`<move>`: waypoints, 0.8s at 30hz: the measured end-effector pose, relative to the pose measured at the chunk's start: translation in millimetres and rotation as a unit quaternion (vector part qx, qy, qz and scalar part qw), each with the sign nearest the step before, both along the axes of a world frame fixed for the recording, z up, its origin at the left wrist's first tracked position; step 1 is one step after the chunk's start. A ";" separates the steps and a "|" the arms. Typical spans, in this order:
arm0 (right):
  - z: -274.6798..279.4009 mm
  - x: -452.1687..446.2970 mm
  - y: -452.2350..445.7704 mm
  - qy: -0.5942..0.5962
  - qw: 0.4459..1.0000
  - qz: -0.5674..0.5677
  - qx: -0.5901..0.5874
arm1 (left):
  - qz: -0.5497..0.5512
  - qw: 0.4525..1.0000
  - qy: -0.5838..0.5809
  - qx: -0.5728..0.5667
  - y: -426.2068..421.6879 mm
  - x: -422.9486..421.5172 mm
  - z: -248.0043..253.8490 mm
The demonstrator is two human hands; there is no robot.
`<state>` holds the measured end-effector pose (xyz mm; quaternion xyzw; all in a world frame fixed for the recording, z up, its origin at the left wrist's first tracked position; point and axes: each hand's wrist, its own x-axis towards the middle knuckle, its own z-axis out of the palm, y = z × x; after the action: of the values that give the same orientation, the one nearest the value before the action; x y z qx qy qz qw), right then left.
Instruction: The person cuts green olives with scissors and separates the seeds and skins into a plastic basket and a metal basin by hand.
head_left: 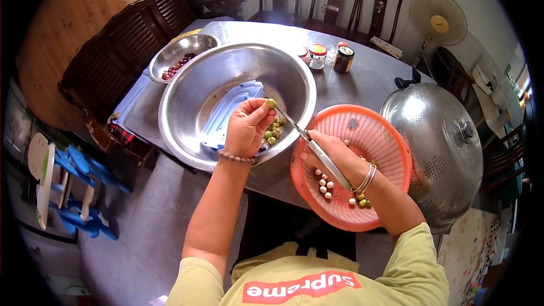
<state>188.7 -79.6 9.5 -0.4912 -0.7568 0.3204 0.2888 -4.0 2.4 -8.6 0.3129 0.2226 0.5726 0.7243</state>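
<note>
Green and rounded, the small smooth-looking piece point(271, 103) is above the wide, polished stainless-steel basin point(181, 99), pinched between the fingers of the left hand point(247, 126). The right hand point(334, 148) has its fingers wrapped around a long, grey metal hand tool point(326, 164), whose narrow tip comes close to the piece; whether tip and piece touch, I cannot tell.

The main risk, I judge, is a slip: a hard, curved surface could let the tip skid into the left fingertips, which sit right beside it. A loose pinch could also drop the piece among the dull green, irregular bits point(275, 131) below, where it would be hard to pick out.

Under the right forearm, the coral-coloured slotted plastic colander point(394, 147) holds smooth white balls point(323, 182) and yellow-green ones point(362, 203); a knock from the arm could tip it. A ridged, pale-blue plastic object point(224, 116) leans inside the basin, on the grey, faintly glossy desk point(365, 88).
</note>
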 end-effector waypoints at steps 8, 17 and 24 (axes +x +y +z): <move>12.2 -2.0 -3.9 0.081 0.993 0.012 -0.083 | -0.004 1.000 -0.020 -0.009 1.2 0.4 -1.8; -1.0 0.2 -0.7 -0.106 0.987 -0.017 0.118 | 0.014 1.000 -0.009 -0.013 5.1 1.1 -5.0; 0.0 3.3 0.3 -0.098 0.993 0.000 0.071 | 0.011 1.000 -0.006 -0.022 5.1 -0.4 -4.6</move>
<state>192.1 -79.2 9.4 -0.4982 -0.8024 0.2164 0.2472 -4.4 7.5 -13.2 0.2914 0.2343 0.5771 0.7260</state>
